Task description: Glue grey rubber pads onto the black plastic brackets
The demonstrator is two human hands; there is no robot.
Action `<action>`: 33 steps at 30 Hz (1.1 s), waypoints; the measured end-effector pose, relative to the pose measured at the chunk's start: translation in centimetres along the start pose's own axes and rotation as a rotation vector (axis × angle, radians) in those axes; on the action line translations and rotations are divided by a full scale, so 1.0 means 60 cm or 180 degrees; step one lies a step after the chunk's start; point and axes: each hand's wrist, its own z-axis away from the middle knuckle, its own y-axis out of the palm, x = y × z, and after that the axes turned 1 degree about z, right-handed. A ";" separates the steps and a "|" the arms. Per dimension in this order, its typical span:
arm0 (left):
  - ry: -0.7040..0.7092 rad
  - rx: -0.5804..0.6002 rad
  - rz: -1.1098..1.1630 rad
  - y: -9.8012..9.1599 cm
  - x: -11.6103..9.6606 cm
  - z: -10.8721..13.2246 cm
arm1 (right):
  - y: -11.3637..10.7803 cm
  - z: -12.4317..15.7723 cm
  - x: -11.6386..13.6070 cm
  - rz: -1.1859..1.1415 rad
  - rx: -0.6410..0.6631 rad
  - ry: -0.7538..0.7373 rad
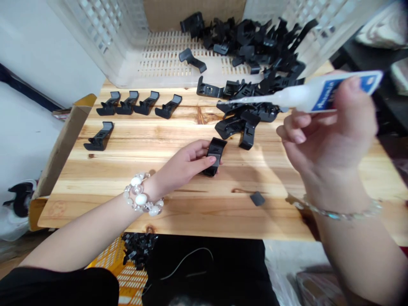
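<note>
My left hand (194, 163) is closed on a black plastic clip (217, 146) just above the wooden table (178, 208), its thumb lying across the clip's face. Raised at the right, my right hand (334, 123) grips a white glue bottle (296, 97) with a blue label. The bottle lies nearly level, and its long thin nozzle points left over a heap of black clips (242, 91). A small dark square pad (257, 198) lies on the table between my hands.
Several black clips (146, 103) stand in a row at the table's left, with one more clip (99, 137) in front. A white plastic crate (130, 72) at the back holds many clips. Below the table edge, a yellow basket (129, 280) contains small black parts.
</note>
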 end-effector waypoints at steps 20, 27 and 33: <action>0.0010 -0.0154 -0.0289 0.004 0.000 0.005 | 0.012 0.039 -0.044 0.1251 0.1609 0.1111; -0.0058 -0.0113 -0.0161 0.005 0.003 0.000 | 0.015 0.046 -0.054 0.2053 0.1946 0.0634; -0.0079 -0.0065 -0.0174 0.005 0.009 0.000 | 0.018 0.054 -0.058 0.2926 0.2154 0.0001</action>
